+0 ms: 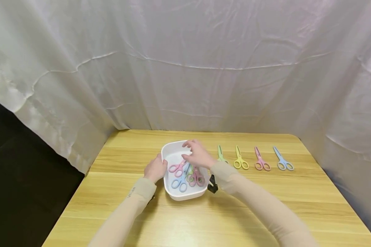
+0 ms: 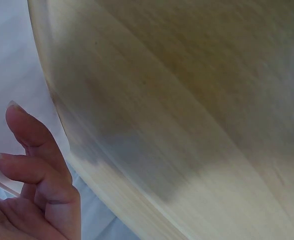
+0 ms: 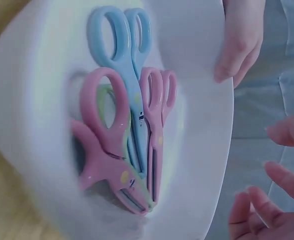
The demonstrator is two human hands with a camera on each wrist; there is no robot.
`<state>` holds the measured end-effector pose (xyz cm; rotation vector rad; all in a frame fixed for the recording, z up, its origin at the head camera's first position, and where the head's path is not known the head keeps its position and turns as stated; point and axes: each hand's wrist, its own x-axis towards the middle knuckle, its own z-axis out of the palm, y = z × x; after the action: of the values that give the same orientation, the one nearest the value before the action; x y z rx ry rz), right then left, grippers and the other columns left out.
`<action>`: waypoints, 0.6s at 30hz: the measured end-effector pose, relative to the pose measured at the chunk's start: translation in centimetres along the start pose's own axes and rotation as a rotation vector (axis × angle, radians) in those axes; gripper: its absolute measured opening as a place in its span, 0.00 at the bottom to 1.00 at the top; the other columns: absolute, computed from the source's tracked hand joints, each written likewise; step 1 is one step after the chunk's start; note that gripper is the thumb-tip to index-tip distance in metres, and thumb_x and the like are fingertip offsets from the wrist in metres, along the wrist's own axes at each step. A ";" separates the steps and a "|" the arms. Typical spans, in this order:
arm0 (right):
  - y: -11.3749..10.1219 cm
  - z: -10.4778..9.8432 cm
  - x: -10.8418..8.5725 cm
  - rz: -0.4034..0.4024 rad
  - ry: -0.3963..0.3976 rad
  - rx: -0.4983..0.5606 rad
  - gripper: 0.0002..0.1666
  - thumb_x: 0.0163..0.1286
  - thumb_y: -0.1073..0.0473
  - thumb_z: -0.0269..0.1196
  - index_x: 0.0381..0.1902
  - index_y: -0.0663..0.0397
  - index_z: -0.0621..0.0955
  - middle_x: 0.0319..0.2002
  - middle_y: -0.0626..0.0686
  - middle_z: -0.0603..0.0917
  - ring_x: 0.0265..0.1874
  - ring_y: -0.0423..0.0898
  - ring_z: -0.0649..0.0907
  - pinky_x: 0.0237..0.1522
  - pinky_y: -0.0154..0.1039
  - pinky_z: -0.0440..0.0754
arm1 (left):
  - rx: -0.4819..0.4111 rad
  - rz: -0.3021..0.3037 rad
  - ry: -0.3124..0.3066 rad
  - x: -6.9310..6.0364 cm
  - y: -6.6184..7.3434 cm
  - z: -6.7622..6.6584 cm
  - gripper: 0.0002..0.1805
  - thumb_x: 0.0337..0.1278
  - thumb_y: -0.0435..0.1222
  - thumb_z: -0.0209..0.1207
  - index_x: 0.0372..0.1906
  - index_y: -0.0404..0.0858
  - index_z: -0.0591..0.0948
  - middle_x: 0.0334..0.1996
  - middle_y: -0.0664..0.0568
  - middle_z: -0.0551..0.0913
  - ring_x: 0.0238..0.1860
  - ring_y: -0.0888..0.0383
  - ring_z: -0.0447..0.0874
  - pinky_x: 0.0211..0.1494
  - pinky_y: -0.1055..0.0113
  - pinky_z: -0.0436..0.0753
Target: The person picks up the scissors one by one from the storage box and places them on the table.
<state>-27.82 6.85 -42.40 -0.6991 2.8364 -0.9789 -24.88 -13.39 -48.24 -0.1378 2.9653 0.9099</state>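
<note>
A white box (image 1: 185, 197) holds several scissors: blue scissors (image 1: 181, 181), pink scissors (image 1: 179, 168) beside them, and another pink pair (image 3: 107, 145) partly over a green pair. My left hand (image 1: 155, 169) grips the box's left side, its thumb at the rim; in the left wrist view that hand's fingers (image 2: 42, 175) are bent. Above the far right part of the box is my right hand (image 1: 199, 155), fingers apart and loosely curved, with nothing in them. The right wrist view has its fingers (image 3: 284, 187) beyond the rim, clear of the scissors.
Right of the box, a row of scissors lies on the wooden table (image 1: 266, 212): green (image 1: 221, 155), partly behind the right arm, yellow (image 1: 239, 160), pink (image 1: 260, 160) and blue (image 1: 282, 160). A pale curtain (image 1: 204, 89) hangs behind the table.
</note>
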 end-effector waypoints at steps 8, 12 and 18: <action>-0.9 1.0 1.2 -0.063 -0.128 -0.122 0.28 0.63 0.56 0.70 0.60 0.59 0.78 0.56 0.65 0.78 0.55 0.55 0.79 0.62 0.51 0.80 | 0.013 0.003 -0.001 0.0 0.2 -0.1 0.29 0.74 0.43 0.44 0.71 0.31 0.67 0.53 0.32 0.85 0.46 0.38 0.87 0.48 0.45 0.84; -1.3 1.5 1.6 -0.056 -0.174 -0.140 0.28 0.62 0.57 0.71 0.59 0.60 0.79 0.54 0.65 0.79 0.49 0.53 0.79 0.59 0.49 0.80 | 0.016 0.005 0.002 0.0 0.2 -0.1 0.29 0.73 0.44 0.44 0.71 0.31 0.67 0.53 0.33 0.85 0.46 0.39 0.87 0.47 0.46 0.84; -2.0 2.4 1.9 0.011 -0.230 -0.165 0.29 0.62 0.53 0.71 0.59 0.57 0.80 0.54 0.62 0.79 0.51 0.52 0.78 0.64 0.49 0.78 | 0.018 0.008 0.007 0.0 0.1 0.0 0.29 0.73 0.44 0.45 0.71 0.31 0.68 0.53 0.33 0.85 0.47 0.39 0.87 0.47 0.46 0.84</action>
<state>-28.24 3.32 -42.96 -0.7555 2.7341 -0.6223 -24.92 -13.36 -48.18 -0.1291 2.9813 0.8847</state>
